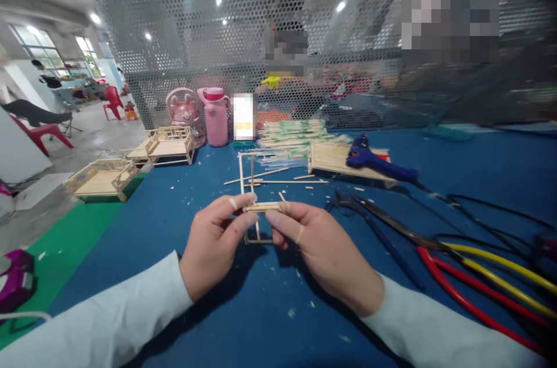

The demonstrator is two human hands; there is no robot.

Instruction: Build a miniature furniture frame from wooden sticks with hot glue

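Between my two hands is a small wooden stick frame, made of thin pale sticks, with open rectangles above and below my fingers. My left hand pinches the left end of its short crosswise sticks between thumb and index finger. The right end of those sticks is pinched by my right hand, whose lower fingers curl beneath, near the lower part of the frame. Tape or a band wraps a finger on each hand. Loose sticks lie just behind the frame on the blue table.
Small wooden furniture models stand at the left. A pink flask, a stick pile and a blue glue gun on a wooden piece sit behind. Red-handled and yellow-handled cutters lie right, beside cables.
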